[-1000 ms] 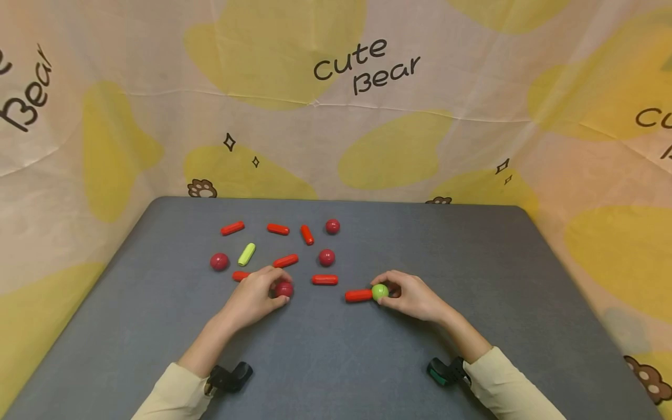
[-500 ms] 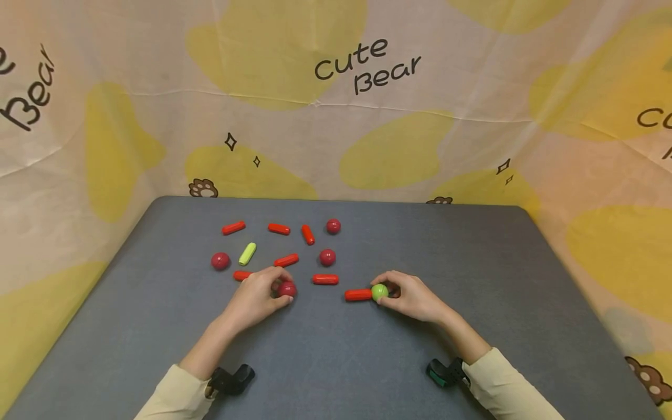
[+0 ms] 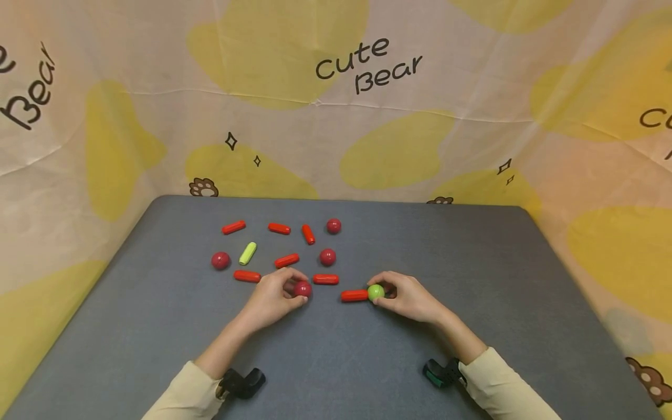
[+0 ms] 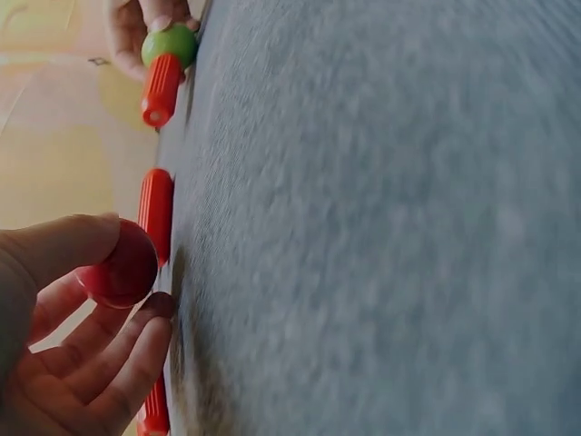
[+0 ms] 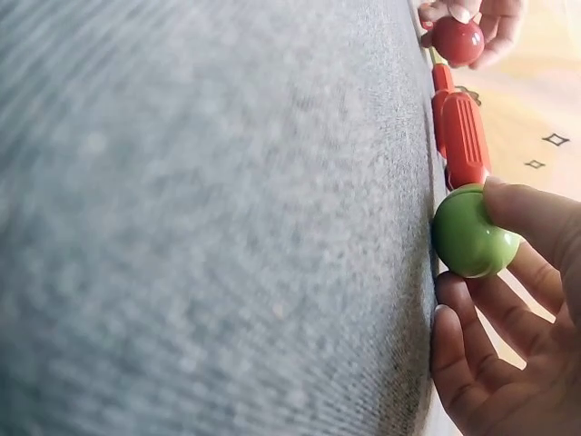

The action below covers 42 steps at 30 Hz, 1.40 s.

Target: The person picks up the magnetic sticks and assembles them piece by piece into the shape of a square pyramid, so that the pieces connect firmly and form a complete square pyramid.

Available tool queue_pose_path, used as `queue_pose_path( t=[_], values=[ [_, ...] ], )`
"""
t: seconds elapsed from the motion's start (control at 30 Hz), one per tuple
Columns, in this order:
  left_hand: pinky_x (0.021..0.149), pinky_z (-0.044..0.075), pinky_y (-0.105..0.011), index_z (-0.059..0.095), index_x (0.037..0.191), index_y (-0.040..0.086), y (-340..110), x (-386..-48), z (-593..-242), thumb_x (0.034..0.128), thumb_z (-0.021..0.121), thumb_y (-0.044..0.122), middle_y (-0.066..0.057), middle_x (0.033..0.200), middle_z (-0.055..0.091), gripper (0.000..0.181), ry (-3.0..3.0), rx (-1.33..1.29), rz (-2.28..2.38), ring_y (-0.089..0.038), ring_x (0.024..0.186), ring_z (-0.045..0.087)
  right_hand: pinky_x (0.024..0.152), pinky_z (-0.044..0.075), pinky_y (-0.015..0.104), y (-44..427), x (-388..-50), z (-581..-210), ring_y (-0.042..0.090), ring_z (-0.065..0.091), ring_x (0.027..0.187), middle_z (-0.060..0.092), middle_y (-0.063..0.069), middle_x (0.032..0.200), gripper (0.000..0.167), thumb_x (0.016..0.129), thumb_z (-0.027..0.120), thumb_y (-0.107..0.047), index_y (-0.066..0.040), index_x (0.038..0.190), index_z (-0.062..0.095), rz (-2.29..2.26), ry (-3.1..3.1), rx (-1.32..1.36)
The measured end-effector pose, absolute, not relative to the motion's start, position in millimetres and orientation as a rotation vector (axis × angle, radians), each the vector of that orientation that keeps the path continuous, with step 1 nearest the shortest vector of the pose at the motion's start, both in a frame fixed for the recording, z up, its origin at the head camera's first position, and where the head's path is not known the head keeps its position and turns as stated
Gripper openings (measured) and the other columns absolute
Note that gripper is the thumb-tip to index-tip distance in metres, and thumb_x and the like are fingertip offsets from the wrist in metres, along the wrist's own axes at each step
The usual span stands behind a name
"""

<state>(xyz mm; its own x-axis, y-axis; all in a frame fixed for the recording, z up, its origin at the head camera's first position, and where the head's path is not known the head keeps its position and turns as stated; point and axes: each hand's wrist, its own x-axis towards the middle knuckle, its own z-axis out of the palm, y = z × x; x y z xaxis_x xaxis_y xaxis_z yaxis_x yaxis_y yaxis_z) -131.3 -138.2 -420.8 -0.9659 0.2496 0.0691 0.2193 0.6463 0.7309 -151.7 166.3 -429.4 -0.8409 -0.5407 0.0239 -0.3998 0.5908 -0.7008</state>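
Observation:
In the head view my left hand (image 3: pixel 269 300) pinches a dark red ball (image 3: pixel 303 289) between thumb and fingers, close to the table. My right hand (image 3: pixel 409 297) grips a green ball (image 3: pixel 375 292). A ribbed red rod (image 3: pixel 354 296) sticks out from that ball to the left, its end touching the ball. Between the two hands another red rod (image 3: pixel 326 279) lies on the table, a little farther back. From the left wrist view, the red ball (image 4: pixel 122 265) sits under the thumb. In the right wrist view the thumb presses the green ball (image 5: pixel 474 232).
Behind the left hand lie several red rods (image 3: pixel 286 260), one yellow-green rod (image 3: pixel 248 254) and three other red balls (image 3: pixel 328 256). All rest on the grey table (image 3: pixel 336 361). A printed cloth (image 3: pixel 283 128) stands behind and at both sides.
My left hand has moved right with the red ball, uncovering more of a red rod behind it. My right hand has shifted slightly left with the green ball and its rod.

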Motion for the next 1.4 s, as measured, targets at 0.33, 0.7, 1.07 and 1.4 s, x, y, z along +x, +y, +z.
queue_pose_path(
  t=[0.33,0.7,1.07,1.4],
  values=[
    [0.060,0.046,-0.023,0.065,0.093,0.015,-121,-132,-421,0.0701,0.078,0.013,0.004,0.080,0.061,0.027,2.810,0.456,1.148,-0.009,0.069,0.058,0.072,0.049,0.024,159,-153,-429,0.008,0.056,0.082,0.060,-0.008,0.094,0.028,0.081,0.070,-0.019,-0.016,0.108,0.062,-1.091,2.607,-0.814],
    [0.060,0.046,-0.022,0.063,0.090,0.015,-109,-133,-420,0.0713,0.078,0.014,0.005,0.080,0.062,0.024,2.735,0.514,1.157,-0.009,0.068,0.056,0.070,0.049,0.023,151,-152,-428,0.007,0.056,0.081,0.061,-0.007,0.094,0.027,0.081,0.070,-0.017,-0.014,0.107,0.063,-1.102,2.595,-0.863],
    [0.057,0.044,-0.021,0.063,0.089,0.017,-104,-132,-421,0.0716,0.078,0.015,0.005,0.076,0.060,0.023,2.778,0.583,1.097,-0.005,0.064,0.053,0.071,0.050,0.024,151,-149,-427,0.008,0.057,0.081,0.060,-0.006,0.094,0.027,0.082,0.069,-0.017,-0.013,0.107,0.061,-1.072,2.596,-0.879],
    [0.058,0.044,-0.019,0.066,0.096,0.015,-96,-132,-419,0.0732,0.077,0.017,0.005,0.081,0.062,0.025,2.793,0.683,1.029,-0.003,0.063,0.052,0.073,0.048,0.025,158,-148,-423,0.005,0.056,0.081,0.060,-0.009,0.092,0.016,0.085,0.065,-0.024,-0.017,0.100,0.064,-1.017,2.614,-0.857]
  ],
)
